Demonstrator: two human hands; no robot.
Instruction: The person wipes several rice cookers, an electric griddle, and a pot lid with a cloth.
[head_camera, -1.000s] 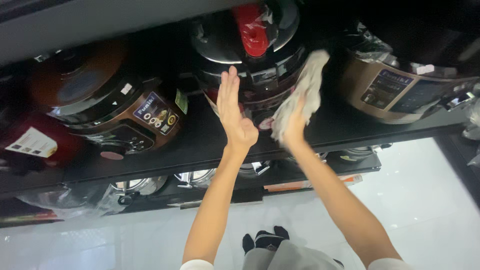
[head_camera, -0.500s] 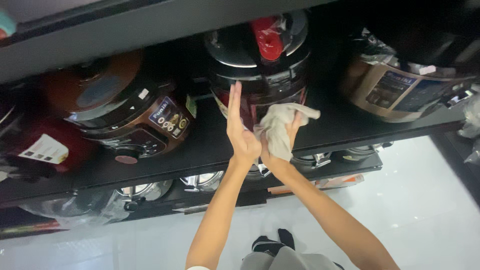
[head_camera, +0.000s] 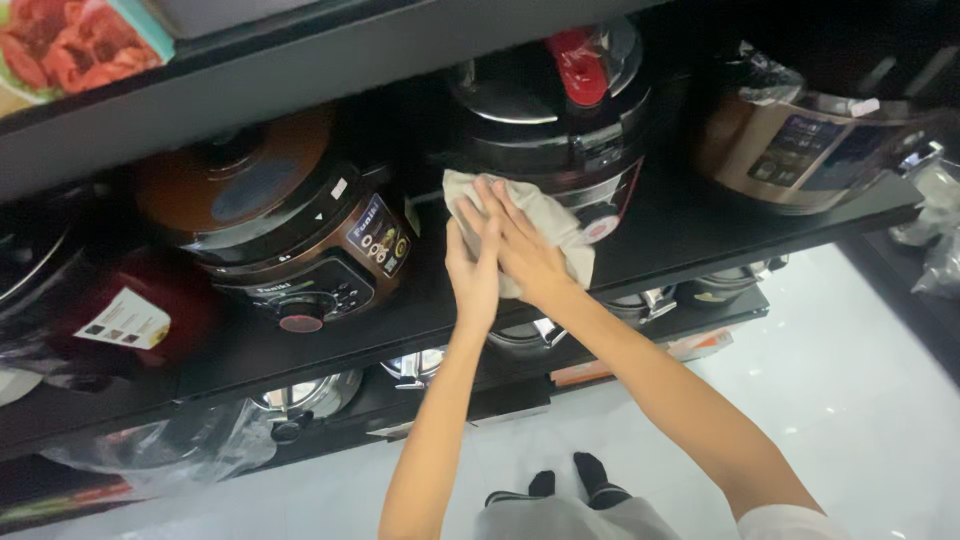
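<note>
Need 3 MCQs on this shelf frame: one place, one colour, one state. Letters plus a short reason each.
1. Where is the cloth?
A. on the floor
B. against the front of the middle black cooker
C. on the top shelf

2. Colour of that cooker's lid handle?
A. red
B. green
C. white

3. The right hand is:
A. flat on the cloth
B. hanging free
C. gripping a lid

Answers: B, the cloth lies spread on the cooker's front; A, the handle is red; A, the fingers lie flat on the cloth, the left hand beside it.
</note>
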